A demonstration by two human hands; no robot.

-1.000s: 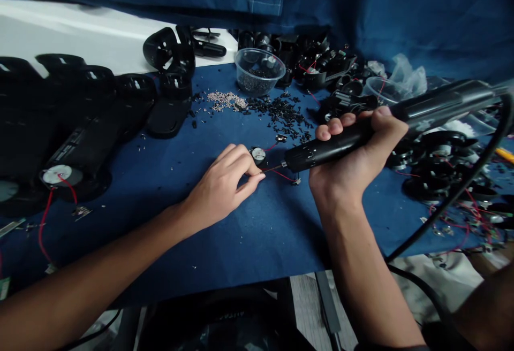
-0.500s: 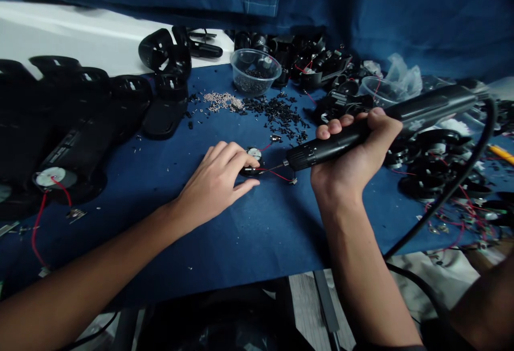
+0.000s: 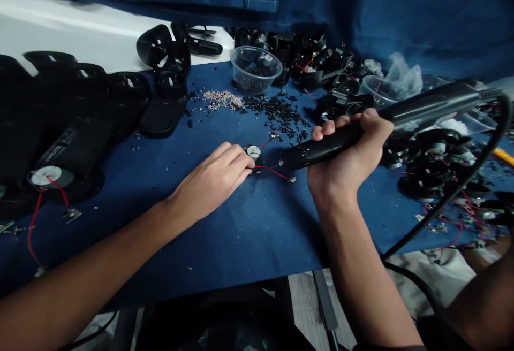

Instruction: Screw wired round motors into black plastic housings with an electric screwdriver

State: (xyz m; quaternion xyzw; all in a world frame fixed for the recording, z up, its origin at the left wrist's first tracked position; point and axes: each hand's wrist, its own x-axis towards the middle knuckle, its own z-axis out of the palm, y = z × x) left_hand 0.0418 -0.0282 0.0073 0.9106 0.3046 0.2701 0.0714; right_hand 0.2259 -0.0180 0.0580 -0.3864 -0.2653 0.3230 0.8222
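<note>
A small round motor [image 3: 253, 152] with a white face sits in a black housing on the blue cloth, its red wires running out to small metal contacts. My left hand [image 3: 219, 175] is closed at the housing's near left edge, thumb and fingers together, and its fingertips hide part of it. In my right hand [image 3: 351, 153] is a black corded electric screwdriver [image 3: 429, 109], held tilted with its bit pointing left. The bit's tip meets the housing close to my left fingertips; whether a screw is there I cannot tell.
Beyond the motor lie loose silver screws [image 3: 223, 99] and black screws [image 3: 283, 115], near a clear plastic tub [image 3: 256, 70]. Black plastic shells [image 3: 164, 107] line the left side. Wired black parts [image 3: 437, 163] are heaped at the right, where the screwdriver's cord [image 3: 450, 196] loops down.
My left thumb has drawn up against the fingers at the housing edge, closing the gap between them. My right hand and the screwdriver have shifted slightly left.
</note>
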